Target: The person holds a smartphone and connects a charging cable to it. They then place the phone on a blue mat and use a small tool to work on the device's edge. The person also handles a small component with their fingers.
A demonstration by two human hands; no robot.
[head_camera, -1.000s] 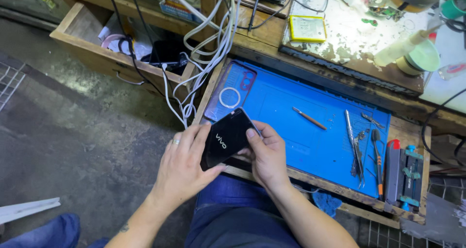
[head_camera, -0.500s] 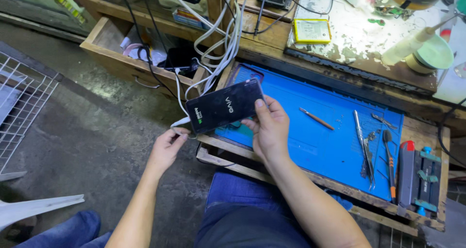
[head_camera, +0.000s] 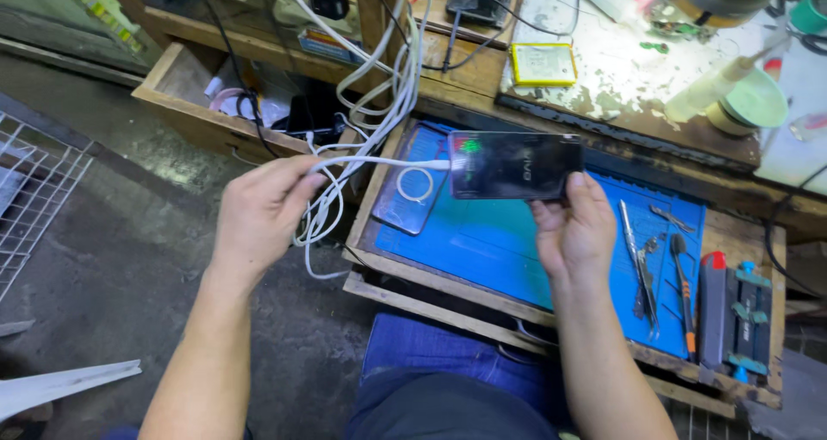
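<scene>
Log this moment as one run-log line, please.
left hand: holds white cable | right hand: holds black phone above blue mat | cable plug at phone's end | screen lit

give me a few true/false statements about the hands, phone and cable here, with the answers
1. The right hand holds a dark phone above the blue mat. True.
2. The left hand is empty. False: it holds a white cable.
3. The white cable reaches the phone's left end. True.
4. The phone lies flat on the mat with no hand on it. False: it is held up in the right hand.
5. Tweezers lie on the mat to the right of the right hand. True.
6. The mat is red. False: it is blue.
</scene>
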